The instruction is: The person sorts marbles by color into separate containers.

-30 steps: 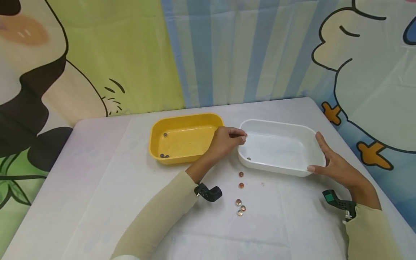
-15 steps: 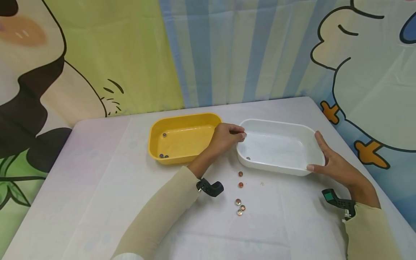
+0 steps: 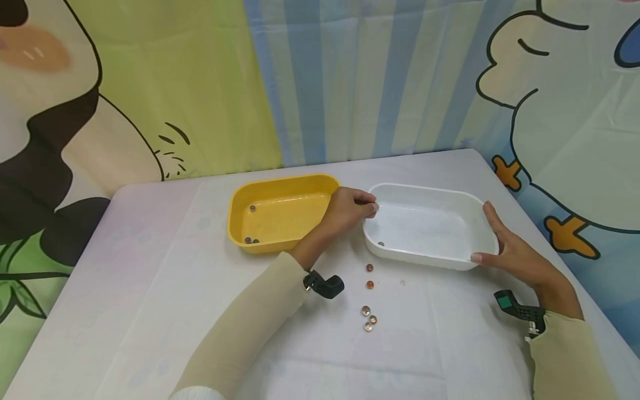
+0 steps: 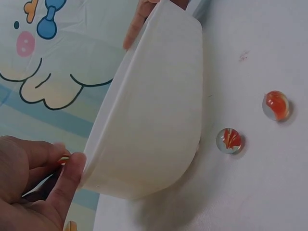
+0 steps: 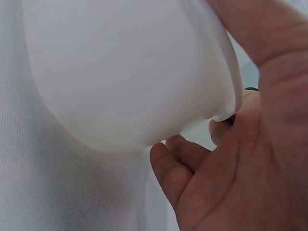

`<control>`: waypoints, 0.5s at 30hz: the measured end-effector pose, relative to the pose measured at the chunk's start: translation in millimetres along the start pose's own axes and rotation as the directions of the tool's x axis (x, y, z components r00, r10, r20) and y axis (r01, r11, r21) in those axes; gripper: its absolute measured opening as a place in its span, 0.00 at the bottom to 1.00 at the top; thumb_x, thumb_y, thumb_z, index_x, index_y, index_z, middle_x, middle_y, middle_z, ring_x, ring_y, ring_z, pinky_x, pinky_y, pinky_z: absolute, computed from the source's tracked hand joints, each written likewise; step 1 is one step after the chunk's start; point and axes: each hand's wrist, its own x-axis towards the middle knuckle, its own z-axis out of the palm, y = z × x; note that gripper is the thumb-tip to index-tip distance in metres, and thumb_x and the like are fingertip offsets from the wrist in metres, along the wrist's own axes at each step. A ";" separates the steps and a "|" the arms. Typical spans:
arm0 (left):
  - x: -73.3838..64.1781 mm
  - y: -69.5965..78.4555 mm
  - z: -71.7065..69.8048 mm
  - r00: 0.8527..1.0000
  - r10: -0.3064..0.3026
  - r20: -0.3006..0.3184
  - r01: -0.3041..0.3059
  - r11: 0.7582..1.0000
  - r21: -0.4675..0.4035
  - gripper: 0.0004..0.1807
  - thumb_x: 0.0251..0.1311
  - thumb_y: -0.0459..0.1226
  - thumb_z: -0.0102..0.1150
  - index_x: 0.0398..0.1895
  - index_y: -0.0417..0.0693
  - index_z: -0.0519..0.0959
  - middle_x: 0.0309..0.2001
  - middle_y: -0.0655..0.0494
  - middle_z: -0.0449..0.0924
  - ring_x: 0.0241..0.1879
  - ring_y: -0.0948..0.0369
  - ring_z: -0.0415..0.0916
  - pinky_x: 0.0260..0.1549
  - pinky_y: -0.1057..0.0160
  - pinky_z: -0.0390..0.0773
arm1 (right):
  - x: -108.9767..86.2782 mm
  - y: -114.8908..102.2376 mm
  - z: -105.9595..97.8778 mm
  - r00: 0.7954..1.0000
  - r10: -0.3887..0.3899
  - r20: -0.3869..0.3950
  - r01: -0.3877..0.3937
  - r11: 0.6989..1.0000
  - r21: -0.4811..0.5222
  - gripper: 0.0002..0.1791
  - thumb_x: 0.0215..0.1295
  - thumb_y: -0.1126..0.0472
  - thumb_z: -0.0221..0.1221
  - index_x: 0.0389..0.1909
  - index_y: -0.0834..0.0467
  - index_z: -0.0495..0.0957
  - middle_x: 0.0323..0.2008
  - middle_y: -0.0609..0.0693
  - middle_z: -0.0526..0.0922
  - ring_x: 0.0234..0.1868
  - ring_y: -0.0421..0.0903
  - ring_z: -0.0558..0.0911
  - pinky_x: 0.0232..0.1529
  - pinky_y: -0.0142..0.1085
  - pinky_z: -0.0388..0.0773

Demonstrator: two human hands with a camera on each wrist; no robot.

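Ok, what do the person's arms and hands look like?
Long beige fabric sleeves cover both arms. A curved black device sits at the left wrist; a similar device with a green patch sits at the right. The left hand and right hand wear no gloves.

Head cam looks forward and down, wide, over the white rounded-rectangle plastic tray (image 3: 425, 228). Wrist cams much closer, facing its outer wall (image 4: 149, 106): one at my bare left hand (image 3: 345, 211), one at my right hand (image 3: 517, 255). All share it.
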 end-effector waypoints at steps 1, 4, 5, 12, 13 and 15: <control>0.5 0.2 0.2 1.000 -0.002 -0.001 0.002 1.000 0.002 0.12 0.62 0.34 0.64 0.47 0.39 0.83 0.32 0.58 0.83 0.33 0.64 0.82 0.37 0.70 0.80 | 0.0 -0.5 -0.2 1.000 0.005 0.002 -0.005 1.000 -0.001 0.64 0.57 0.59 0.67 0.73 0.32 0.23 0.74 0.41 0.19 0.72 0.68 0.29 0.50 0.77 0.44; 2.8 0.6 0.9 1.000 -0.007 -0.008 0.007 1.000 0.003 0.11 0.61 0.35 0.65 0.45 0.40 0.83 0.31 0.59 0.83 0.33 0.64 0.82 0.37 0.70 0.80 | 0.3 -1.3 -0.3 1.000 0.015 0.009 -0.015 1.000 -0.003 0.64 0.57 0.59 0.67 0.72 0.32 0.23 0.74 0.42 0.19 0.72 0.68 0.29 0.51 0.77 0.44; 3.7 0.9 1.1 1.000 -0.008 -0.009 0.008 1.000 0.005 0.11 0.61 0.35 0.66 0.45 0.41 0.83 0.31 0.59 0.83 0.33 0.64 0.81 0.38 0.70 0.80 | 0.4 -1.3 -0.2 1.000 0.016 0.009 -0.015 1.000 -0.005 0.64 0.57 0.59 0.67 0.72 0.32 0.23 0.74 0.42 0.19 0.72 0.68 0.29 0.51 0.77 0.44; 10.3 3.5 4.4 0.999 -0.027 -0.031 0.028 0.999 0.035 0.11 0.60 0.35 0.67 0.46 0.43 0.84 0.34 0.60 0.83 0.35 0.63 0.80 0.39 0.71 0.79 | 0.5 0.2 0.2 1.000 0.004 0.005 -0.004 1.000 -0.001 0.64 0.57 0.59 0.67 0.72 0.32 0.23 0.74 0.41 0.19 0.72 0.67 0.29 0.50 0.77 0.44; 11.0 3.6 5.1 0.999 -0.029 -0.038 0.030 0.999 0.037 0.11 0.60 0.35 0.66 0.46 0.43 0.84 0.35 0.60 0.83 0.36 0.63 0.79 0.39 0.71 0.79 | 0.2 0.1 0.1 1.000 0.004 0.005 -0.004 1.000 -0.002 0.64 0.57 0.59 0.67 0.73 0.33 0.23 0.74 0.41 0.19 0.72 0.67 0.28 0.50 0.77 0.44; 11.9 3.8 6.2 0.998 -0.025 -0.051 0.027 0.999 0.042 0.10 0.60 0.34 0.66 0.45 0.44 0.84 0.35 0.60 0.83 0.36 0.63 0.79 0.39 0.71 0.79 | 0.1 0.0 0.1 1.000 0.006 0.005 -0.006 1.000 -0.002 0.64 0.57 0.59 0.67 0.72 0.32 0.23 0.74 0.40 0.19 0.72 0.67 0.28 0.50 0.77 0.43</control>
